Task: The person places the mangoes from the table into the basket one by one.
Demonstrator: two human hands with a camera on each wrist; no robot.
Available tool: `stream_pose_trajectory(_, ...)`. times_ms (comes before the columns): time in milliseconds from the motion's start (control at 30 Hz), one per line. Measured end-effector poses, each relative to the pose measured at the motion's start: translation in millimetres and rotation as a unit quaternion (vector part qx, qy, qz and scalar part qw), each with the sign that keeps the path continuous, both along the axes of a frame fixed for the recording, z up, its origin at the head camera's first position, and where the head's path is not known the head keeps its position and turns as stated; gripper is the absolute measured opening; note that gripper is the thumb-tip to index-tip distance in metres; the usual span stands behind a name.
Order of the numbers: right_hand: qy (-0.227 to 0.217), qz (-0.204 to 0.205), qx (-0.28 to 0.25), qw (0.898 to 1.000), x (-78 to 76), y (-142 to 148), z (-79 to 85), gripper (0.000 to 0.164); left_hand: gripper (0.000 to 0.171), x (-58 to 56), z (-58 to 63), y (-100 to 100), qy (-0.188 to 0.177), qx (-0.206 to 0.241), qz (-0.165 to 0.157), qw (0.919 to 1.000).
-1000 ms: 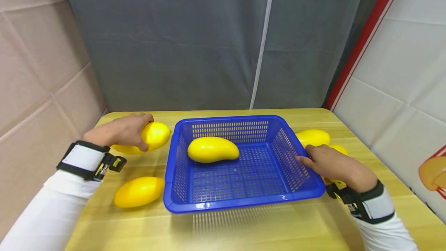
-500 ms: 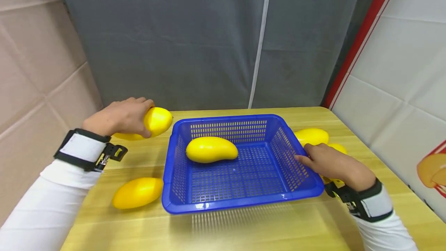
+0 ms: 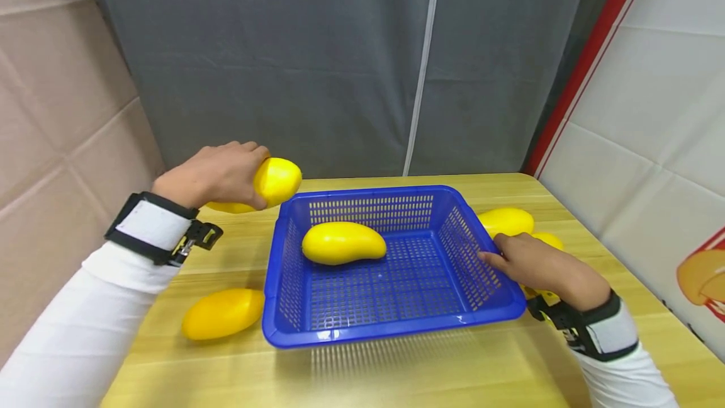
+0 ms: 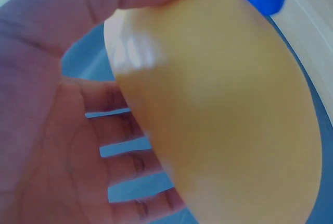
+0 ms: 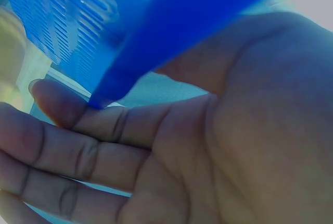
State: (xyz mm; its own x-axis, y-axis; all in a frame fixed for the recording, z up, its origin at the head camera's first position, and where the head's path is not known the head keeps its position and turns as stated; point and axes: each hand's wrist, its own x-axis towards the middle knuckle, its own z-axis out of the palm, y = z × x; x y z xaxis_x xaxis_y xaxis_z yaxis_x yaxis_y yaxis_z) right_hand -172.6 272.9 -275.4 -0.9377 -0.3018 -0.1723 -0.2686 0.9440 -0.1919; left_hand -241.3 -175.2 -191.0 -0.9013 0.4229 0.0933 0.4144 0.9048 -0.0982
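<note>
Grey curtain (image 3: 283, 68) fills the whole back of your setup, with the beige wall (image 3: 62, 99) on your left and the white wall (image 3: 663, 93) on your right. Then there's the wood table (image 3: 226, 373), and the blue basket (image 3: 396, 328) takes up most of its middle.

Your left hand (image 3: 226, 172) has its thumb on one side of the held mango (image 3: 279, 181) and the four fingers curled behind, small gaps between them. Your right hand (image 3: 535, 263) pinches the basket's right rim, thumb inside, fingers lying side by side outside.

As for the fruit, the held mango is up off the table by the basket's far left corner, so the left rim is what's in the way of the inside. The inside mango (image 3: 343, 243) lies left of centre in there. The near mango (image 3: 223, 314) is right up by the left rim, can't tell if touching. Over on the right, the far mango (image 3: 506, 221) is partly hidden by the basket, and the half-hidden mango (image 3: 549, 240) is mostly behind your right hand.

Smallest bits: the left strap (image 3: 153, 225) and right strap (image 3: 610, 332) on your wrists.
</note>
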Motion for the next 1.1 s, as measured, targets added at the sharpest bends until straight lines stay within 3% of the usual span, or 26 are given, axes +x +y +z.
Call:
stream_pose_trajectory(667,0.018,0.011,-0.005,1.000,0.1,-3.0,0.0,0.035,0.077,-8.5,-21.1,66.7,0.022,-0.024,-0.085,0.9958)
stream_pose_trajectory(1100,0.009,0.003,-0.006,1.000,0.0,-5.4,1.6,0.036,0.083,-13.2,-32.8,102.9,-0.010,-0.015,-0.116,0.9931)
